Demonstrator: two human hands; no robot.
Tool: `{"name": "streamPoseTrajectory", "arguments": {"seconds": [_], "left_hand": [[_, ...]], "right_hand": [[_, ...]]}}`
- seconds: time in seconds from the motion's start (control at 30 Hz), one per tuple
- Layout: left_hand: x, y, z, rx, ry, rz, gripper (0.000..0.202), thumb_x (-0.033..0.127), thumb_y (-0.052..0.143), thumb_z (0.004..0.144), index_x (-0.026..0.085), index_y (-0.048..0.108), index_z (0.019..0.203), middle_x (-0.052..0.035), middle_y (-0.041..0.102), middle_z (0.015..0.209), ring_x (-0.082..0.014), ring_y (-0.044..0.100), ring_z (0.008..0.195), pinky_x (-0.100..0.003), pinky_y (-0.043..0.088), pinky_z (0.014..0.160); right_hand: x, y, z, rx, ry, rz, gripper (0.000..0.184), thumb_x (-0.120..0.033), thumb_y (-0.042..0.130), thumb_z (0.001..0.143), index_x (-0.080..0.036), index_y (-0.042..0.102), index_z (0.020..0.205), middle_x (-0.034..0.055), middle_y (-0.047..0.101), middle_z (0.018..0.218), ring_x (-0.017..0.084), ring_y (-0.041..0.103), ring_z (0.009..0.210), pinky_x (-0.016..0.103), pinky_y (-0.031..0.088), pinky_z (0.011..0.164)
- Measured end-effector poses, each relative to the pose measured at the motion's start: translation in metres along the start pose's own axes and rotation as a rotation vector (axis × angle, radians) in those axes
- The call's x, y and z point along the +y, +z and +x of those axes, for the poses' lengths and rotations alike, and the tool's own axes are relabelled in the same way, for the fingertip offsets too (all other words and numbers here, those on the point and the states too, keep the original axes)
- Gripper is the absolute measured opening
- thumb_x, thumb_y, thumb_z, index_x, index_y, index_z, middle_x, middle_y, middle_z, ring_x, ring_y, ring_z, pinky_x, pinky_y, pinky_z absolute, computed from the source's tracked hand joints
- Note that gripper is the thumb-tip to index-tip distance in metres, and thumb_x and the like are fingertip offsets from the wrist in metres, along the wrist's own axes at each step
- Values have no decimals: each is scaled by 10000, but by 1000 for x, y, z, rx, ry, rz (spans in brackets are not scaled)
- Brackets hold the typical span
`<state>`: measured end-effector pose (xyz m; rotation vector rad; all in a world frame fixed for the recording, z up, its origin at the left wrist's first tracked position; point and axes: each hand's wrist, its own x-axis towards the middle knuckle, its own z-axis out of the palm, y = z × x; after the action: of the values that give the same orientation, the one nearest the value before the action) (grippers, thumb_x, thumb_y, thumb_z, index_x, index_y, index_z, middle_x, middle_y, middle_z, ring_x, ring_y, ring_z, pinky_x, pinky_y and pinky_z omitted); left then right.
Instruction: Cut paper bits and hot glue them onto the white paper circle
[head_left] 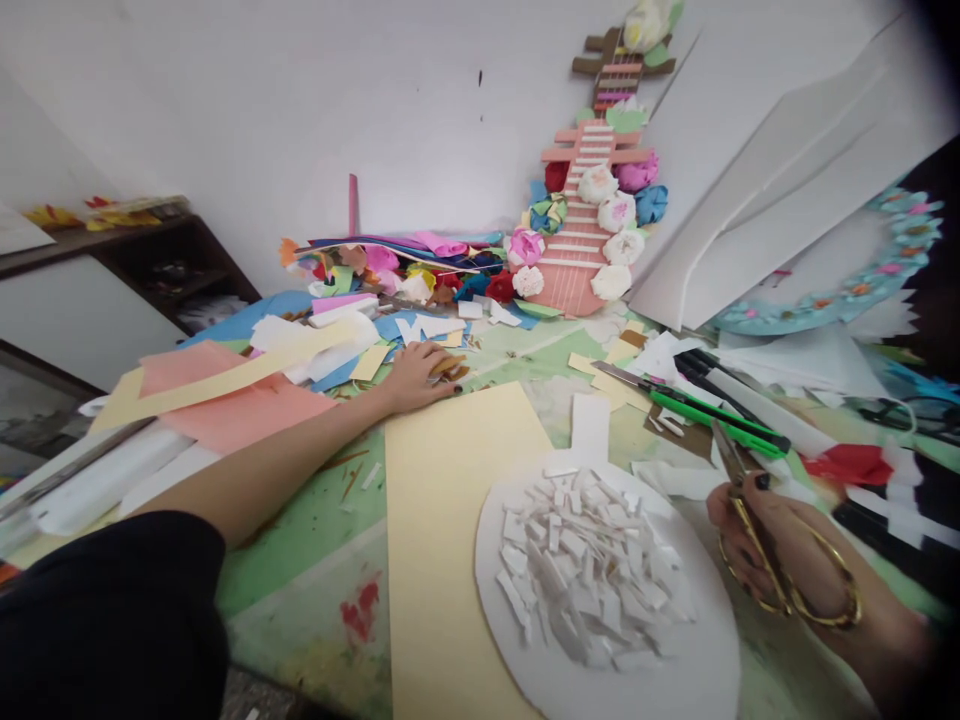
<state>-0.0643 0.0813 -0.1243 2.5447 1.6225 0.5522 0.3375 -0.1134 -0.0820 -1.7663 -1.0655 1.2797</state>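
Note:
My left hand (420, 378) reaches out over the table, its fingers and thumb curled round some small brown scraps (448, 368). A sheet of pale yellow paper (439, 520) lies just below it. Scissors (761, 550) with gold-coloured handles are gripped in my right hand (802, 560), blades pointing up and to the left. Between the hands a white round cutout (705, 660) with a short handle-like tab overlaps the yellow sheet. Heaped on it are many small white scraps (585, 560).
A pink guitar-shaped craft (574, 265) with paper flowers leans on the wall. A green cutter (720, 420) lies right of the cutout. Coloured paper (232, 390) piles up at the left, and a blue flowered ring (832, 300) stands at the right. A cabinet (112, 290) is far left.

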Motion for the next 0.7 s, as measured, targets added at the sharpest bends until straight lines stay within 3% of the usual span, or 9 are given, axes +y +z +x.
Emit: {"name": "streamPoseTrajectory", "arguments": {"seconds": [0.1, 0.27, 0.4, 0.6, 0.7], "left_hand": [[1, 5, 1, -24, 19, 85, 419, 510, 533, 815, 157, 581, 1035, -154, 573, 1108, -308, 495, 1038, -453, 360, 896], [1, 7, 4, -40, -54, -120, 219, 377, 538, 801, 197, 476, 694, -60, 554, 731, -242, 552, 792, -359, 402, 770], [-3, 2, 3, 143, -199, -247, 153, 247, 536, 740, 203, 414, 658, -39, 538, 672, -211, 555, 717, -331, 421, 707], [-14, -22, 10, 404, -420, -582, 25, 205, 387, 776, 190, 397, 757, -16, 568, 652, -101, 504, 464, -221, 372, 455], [-12, -38, 10, 507, -469, -829, 131, 191, 483, 741, 198, 352, 738, -1, 578, 669, -53, 436, 405, -180, 308, 401]], "right_hand": [[-2, 6, 15, -16, 93, 130, 583, -748, 675, 471, -181, 569, 554, -6, 422, 410, 110, 387, 332, 230, 299, 332], [2, 2, 13, -15, 94, 154, 545, -717, 712, 471, -190, 586, 520, 8, 433, 413, 113, 386, 336, 233, 277, 335], [6, 2, 14, -10, 66, 166, 499, -698, 699, 518, -210, 597, 513, 15, 418, 408, 115, 371, 326, 242, 260, 331], [4, 2, 16, 7, 50, 167, 498, -707, 698, 488, -219, 598, 478, 28, 405, 397, 117, 365, 315, 250, 235, 330], [2, 0, 14, 48, 45, 181, 445, -656, 721, 486, -226, 606, 496, 22, 420, 419, 122, 382, 329, 257, 260, 338]]}}
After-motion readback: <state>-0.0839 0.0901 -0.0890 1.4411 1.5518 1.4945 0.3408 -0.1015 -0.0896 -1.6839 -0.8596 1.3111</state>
